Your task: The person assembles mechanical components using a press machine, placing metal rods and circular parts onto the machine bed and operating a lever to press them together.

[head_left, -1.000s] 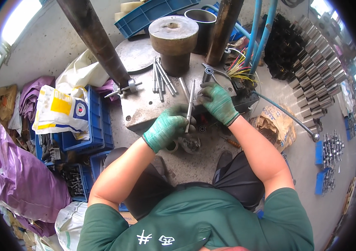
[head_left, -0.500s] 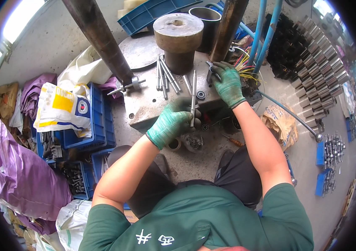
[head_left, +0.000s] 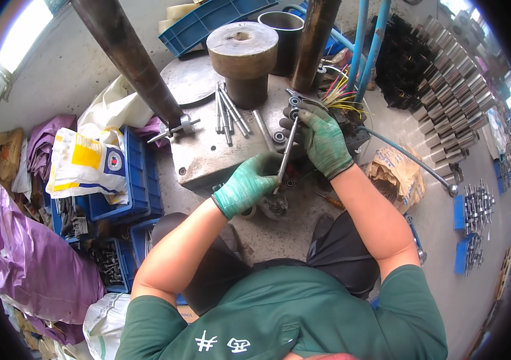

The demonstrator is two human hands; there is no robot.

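My left hand (head_left: 248,185), in a green dark-palmed glove, is closed around the lower part of a slim metal shaft (head_left: 288,150). The shaft tilts, with its upper end leaning right. At that end my right hand (head_left: 326,141), gloved alike, pinches a small bearing (head_left: 293,113) against or around the tip; I cannot tell which. A similar round part (head_left: 294,101) shows just beyond it. Another bearing (head_left: 279,138) lies on the steel block (head_left: 198,157), beside a single loose rod (head_left: 264,130). Several more metal shafts (head_left: 225,114) lie in a bunch further left.
A thick round steel piece (head_left: 242,42) stands on the block between two upright columns (head_left: 132,60). Coloured wires (head_left: 348,99) and blue hoses (head_left: 372,51) are at the right. Blue crates (head_left: 141,174) stand left, stacked metal cylinders (head_left: 450,90) far right. A screwdriver (head_left: 330,200) lies below.
The shaft has gone from nearly upright to leaning right, its top now at my right hand. My right hand has come nearer and holds a small bearing there. The view has shifted slightly.
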